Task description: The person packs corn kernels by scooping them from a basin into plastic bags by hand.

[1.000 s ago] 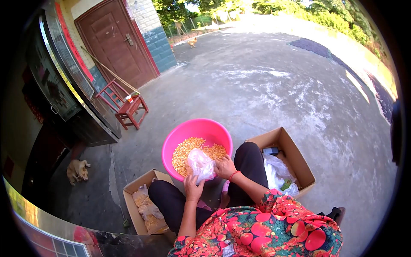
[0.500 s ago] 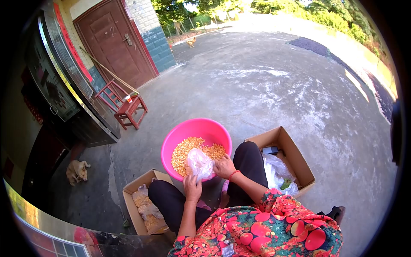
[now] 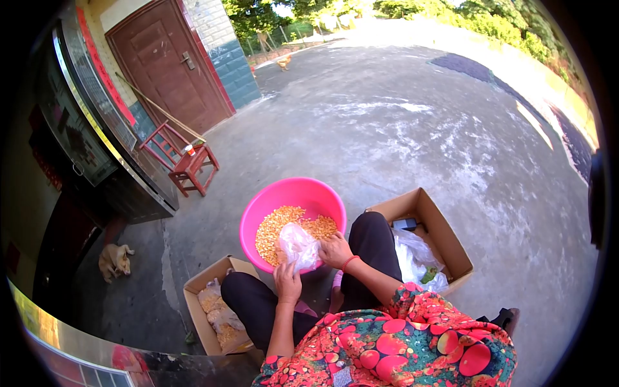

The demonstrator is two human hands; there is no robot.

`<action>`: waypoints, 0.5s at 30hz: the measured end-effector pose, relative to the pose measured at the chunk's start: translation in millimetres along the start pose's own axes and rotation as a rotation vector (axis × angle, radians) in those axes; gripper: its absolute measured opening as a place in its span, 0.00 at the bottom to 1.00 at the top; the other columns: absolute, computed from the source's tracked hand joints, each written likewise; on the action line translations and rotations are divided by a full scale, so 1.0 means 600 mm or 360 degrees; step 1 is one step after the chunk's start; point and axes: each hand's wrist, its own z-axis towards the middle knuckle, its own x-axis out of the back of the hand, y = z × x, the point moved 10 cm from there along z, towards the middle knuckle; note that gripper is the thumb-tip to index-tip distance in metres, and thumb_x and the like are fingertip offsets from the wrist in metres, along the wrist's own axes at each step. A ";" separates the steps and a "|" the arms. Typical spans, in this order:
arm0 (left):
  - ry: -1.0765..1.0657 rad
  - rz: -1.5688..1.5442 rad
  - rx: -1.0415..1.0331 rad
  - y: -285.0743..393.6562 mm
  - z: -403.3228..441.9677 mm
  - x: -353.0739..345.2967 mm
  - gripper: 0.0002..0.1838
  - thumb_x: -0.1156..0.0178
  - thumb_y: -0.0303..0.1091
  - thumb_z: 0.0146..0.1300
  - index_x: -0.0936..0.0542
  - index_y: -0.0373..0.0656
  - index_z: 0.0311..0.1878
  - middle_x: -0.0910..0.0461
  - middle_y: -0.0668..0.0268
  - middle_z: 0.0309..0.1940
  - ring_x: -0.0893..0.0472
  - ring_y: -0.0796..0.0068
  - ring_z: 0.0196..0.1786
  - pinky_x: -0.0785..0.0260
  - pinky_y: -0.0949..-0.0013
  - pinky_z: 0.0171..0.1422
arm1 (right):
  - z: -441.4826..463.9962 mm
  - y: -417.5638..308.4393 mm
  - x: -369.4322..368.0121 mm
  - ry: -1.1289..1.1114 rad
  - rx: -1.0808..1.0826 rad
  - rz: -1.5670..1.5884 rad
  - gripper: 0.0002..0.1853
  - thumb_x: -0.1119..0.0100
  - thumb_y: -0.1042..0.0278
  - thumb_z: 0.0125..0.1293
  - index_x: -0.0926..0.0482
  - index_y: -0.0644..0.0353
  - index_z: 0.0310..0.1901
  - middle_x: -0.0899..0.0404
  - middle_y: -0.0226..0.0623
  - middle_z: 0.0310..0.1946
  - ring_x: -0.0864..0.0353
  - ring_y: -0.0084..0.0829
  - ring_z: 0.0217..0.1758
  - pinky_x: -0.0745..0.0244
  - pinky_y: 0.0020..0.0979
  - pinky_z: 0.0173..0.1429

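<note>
A pink basin [image 3: 258, 204] in front of my knees holds loose yellow corn kernels [image 3: 273, 226]. Over its near side is a thin, whitish plastic bag [image 3: 298, 244], with both hands at its edges. My left hand [image 3: 287, 282] is closed on the bag's lower left edge, at the basin's near rim. On the bag's right side, my right hand [image 3: 335, 250], with a red band at the wrist, has its fingers pinched on the plastic. What the bag contains is hard to make out.
A cardboard box [image 3: 193, 298] with bags of corn stands left of my legs. Another box [image 3: 445, 231] at the right holds plastic bags and a dark object. Farther off are a red chair [image 3: 188, 166], a lying dog [image 3: 115, 261] and a chicken [image 3: 284, 62].
The whole view has shifted slightly, so the basin and surroundings appear a little farther left. Both hands keep their hold on the bag, with hardly any movement.
</note>
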 end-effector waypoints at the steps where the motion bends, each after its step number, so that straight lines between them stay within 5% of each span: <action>1: -0.0001 0.0005 0.0000 -0.003 -0.001 -0.002 0.16 0.42 0.29 0.53 0.21 0.40 0.46 0.26 0.54 0.40 0.29 0.51 0.51 0.41 0.54 0.61 | 0.000 -0.001 0.000 -0.0006 -0.0001 -0.0011 0.10 0.51 0.62 0.55 0.26 0.59 0.29 0.24 0.40 0.29 0.24 0.40 0.37 0.37 0.41 0.53; 15: -0.0040 -0.0021 0.0012 -0.001 0.004 -0.001 0.15 0.36 0.33 0.49 0.22 0.33 0.38 0.25 0.51 0.42 0.28 0.47 0.47 0.39 0.53 0.55 | 0.001 0.003 -0.007 0.0006 0.0020 -0.0044 0.10 0.50 0.61 0.55 0.26 0.59 0.27 0.23 0.42 0.27 0.23 0.40 0.37 0.37 0.40 0.52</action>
